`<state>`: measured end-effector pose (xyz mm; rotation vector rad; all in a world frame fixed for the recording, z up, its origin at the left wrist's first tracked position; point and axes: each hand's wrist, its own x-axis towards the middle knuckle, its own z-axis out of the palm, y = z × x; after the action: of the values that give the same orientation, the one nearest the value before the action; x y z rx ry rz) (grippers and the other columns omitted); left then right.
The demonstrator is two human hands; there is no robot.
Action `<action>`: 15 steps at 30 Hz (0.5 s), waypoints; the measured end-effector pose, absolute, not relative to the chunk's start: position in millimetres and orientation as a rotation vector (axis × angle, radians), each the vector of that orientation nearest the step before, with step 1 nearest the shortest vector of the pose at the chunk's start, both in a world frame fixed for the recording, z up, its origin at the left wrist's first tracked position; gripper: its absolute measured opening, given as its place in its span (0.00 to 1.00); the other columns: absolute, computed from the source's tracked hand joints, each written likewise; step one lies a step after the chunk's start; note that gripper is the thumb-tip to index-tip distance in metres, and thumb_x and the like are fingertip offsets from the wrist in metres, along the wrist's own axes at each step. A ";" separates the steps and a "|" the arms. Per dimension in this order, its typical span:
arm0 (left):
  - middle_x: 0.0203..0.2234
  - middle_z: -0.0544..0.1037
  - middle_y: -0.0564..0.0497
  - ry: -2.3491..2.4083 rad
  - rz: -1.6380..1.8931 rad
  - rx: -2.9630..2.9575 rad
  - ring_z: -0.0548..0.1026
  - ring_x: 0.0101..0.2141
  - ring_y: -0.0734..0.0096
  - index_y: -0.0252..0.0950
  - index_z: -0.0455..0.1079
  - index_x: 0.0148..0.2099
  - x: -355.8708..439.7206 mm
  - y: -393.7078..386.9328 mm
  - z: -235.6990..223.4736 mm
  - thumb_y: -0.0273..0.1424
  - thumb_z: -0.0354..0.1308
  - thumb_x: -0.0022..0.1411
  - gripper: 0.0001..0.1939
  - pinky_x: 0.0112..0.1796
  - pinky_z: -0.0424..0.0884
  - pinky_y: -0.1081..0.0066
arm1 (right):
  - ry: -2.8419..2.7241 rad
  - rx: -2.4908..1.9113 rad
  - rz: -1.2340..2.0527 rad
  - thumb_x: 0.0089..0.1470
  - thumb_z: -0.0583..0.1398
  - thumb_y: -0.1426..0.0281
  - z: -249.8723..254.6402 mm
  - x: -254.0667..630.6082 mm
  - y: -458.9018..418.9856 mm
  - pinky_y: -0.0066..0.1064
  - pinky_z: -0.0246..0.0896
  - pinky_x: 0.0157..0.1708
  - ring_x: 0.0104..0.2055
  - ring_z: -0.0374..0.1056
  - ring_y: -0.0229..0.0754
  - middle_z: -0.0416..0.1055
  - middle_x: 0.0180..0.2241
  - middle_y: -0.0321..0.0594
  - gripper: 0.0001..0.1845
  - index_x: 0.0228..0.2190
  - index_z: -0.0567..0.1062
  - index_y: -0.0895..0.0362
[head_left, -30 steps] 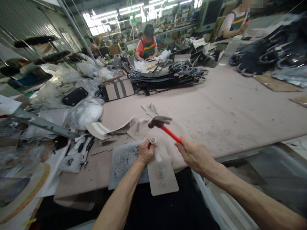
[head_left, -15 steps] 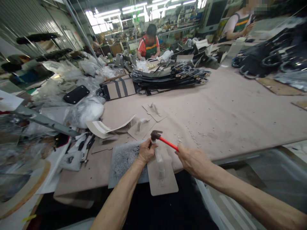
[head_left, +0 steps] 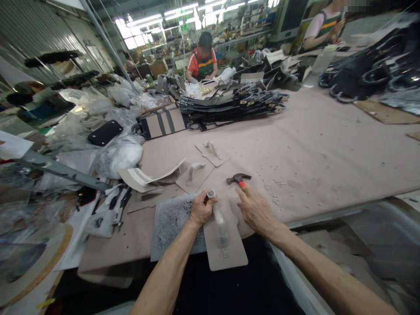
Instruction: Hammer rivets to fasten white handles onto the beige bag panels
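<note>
My left hand [head_left: 201,209] is closed round a short metal punch [head_left: 211,193], whose round top faces up. The punch stands at the upper part of a beige panel [head_left: 226,253] with a plastic-wrapped handle [head_left: 220,223]. My right hand [head_left: 257,212] is closed over the red handle of a claw hammer [head_left: 239,178], just right of the panel. The hammer head sticks out past my fingers, low over the table; most of its handle is hidden under the hand. Below my left hand lies a worn, speckled grey pad [head_left: 170,223], partly under the panel.
Beige handled pieces [head_left: 195,175] lie beyond my left hand. Small bits [head_left: 271,188] are scattered on the table [head_left: 328,153]. A stack of black straps [head_left: 232,107] lies at the back, plastic bags [head_left: 121,153] on the left. A person [head_left: 201,61] works across the table.
The hammer has moved off the punch top to the right and lower, and my right hand now covers most of its handle. My left hand stays on the punch.
</note>
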<state>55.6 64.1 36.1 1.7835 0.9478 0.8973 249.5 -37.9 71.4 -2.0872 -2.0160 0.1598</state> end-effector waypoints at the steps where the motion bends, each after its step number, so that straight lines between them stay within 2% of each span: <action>1: 0.31 0.78 0.51 0.953 0.900 1.775 0.74 0.33 0.68 0.37 0.74 0.39 55.6 64.2 35.4 0.34 0.60 0.58 0.08 0.38 0.68 0.72 | -2.129 -1.883 0.165 0.58 0.52 0.76 75.1 238.9 -36.4 0.38 0.57 0.46 0.52 0.62 0.50 0.61 0.56 0.53 0.25 0.57 0.63 0.59; 2: 0.31 0.78 0.51 0.961 0.898 1.765 0.74 0.33 0.68 0.37 0.74 0.39 55.6 64.4 34.9 0.34 0.60 0.58 0.08 0.38 0.68 0.72 | -2.239 -1.693 0.214 0.57 0.52 0.78 78.2 228.1 -35.4 0.37 0.56 0.47 0.52 0.61 0.48 0.60 0.56 0.51 0.26 0.57 0.63 0.57; 4: 0.31 0.78 0.51 0.992 0.895 1.738 0.74 0.32 0.69 0.37 0.74 0.39 55.4 65.3 33.8 0.34 0.60 0.58 0.08 0.37 0.68 0.72 | -2.413 -1.482 0.315 0.55 0.52 0.79 79.8 208.3 -34.9 0.37 0.56 0.45 0.49 0.61 0.47 0.64 0.52 0.49 0.21 0.50 0.68 0.57; 6: 0.29 0.78 0.52 1.029 0.903 1.686 0.74 0.31 0.70 0.37 0.74 0.38 55.8 67.4 32.6 0.35 0.61 0.58 0.08 0.35 0.68 0.73 | -2.493 -1.513 0.325 0.55 0.53 0.77 74.0 193.6 -35.9 0.38 0.56 0.42 0.44 0.60 0.48 0.66 0.45 0.49 0.13 0.41 0.71 0.59; 8: 0.29 0.79 0.52 1.054 0.940 1.580 0.74 0.31 0.71 0.36 0.75 0.37 57.0 70.9 30.7 0.37 0.62 0.56 0.10 0.35 0.69 0.74 | -2.518 -1.590 0.288 0.55 0.54 0.76 65.3 184.6 -37.1 0.39 0.54 0.40 0.41 0.60 0.48 0.67 0.42 0.49 0.08 0.37 0.71 0.59; 12: 0.29 0.79 0.50 1.100 1.112 1.196 0.77 0.31 0.70 0.34 0.72 0.35 58.5 76.9 28.6 0.42 0.63 0.55 0.15 0.34 0.72 0.73 | -2.547 -1.647 0.230 0.55 0.54 0.77 62.5 174.9 -36.4 0.38 0.55 0.38 0.39 0.63 0.48 0.68 0.42 0.48 0.10 0.38 0.71 0.58; 15: 0.29 0.80 0.50 1.117 1.194 1.136 0.78 0.32 0.68 0.34 0.72 0.36 50.2 75.6 33.1 0.42 0.64 0.54 0.16 0.36 0.73 0.72 | -2.506 -1.754 0.126 0.55 0.53 0.78 82.0 174.3 -31.1 0.37 0.55 0.36 0.38 0.66 0.48 0.69 0.42 0.49 0.11 0.39 0.71 0.59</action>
<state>50.2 75.6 33.1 1.1359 1.1171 1.1941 174.3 -31.1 82.0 -1.7541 -2.5056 0.1264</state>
